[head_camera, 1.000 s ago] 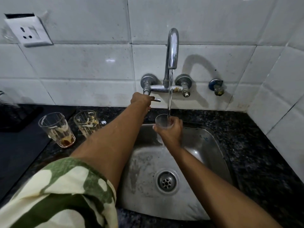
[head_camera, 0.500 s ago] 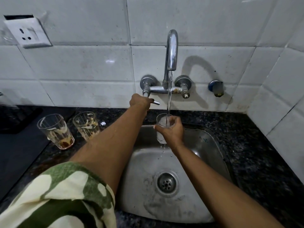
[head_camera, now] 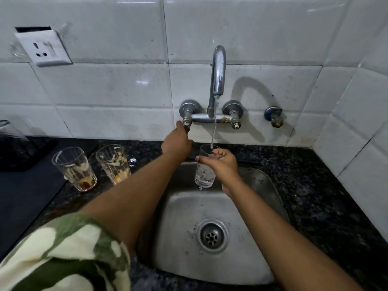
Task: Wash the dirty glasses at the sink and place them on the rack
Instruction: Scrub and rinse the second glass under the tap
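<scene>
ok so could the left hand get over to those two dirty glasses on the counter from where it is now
Probably yes. The left hand is at the tap handle, and the two dirty glasses stand on the counter to its left with nothing between. It would only have to let go of the handle first.

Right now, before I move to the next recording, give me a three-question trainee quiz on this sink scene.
1. True or false: the right hand holds a glass under the running water.
2. How many dirty glasses stand on the counter? First dirty glass, second dirty glass.
3. What does the left hand grip: A) the drain, B) the tap handle, C) the wall socket?

Key: 1 true; 2 two; 3 B.
</scene>
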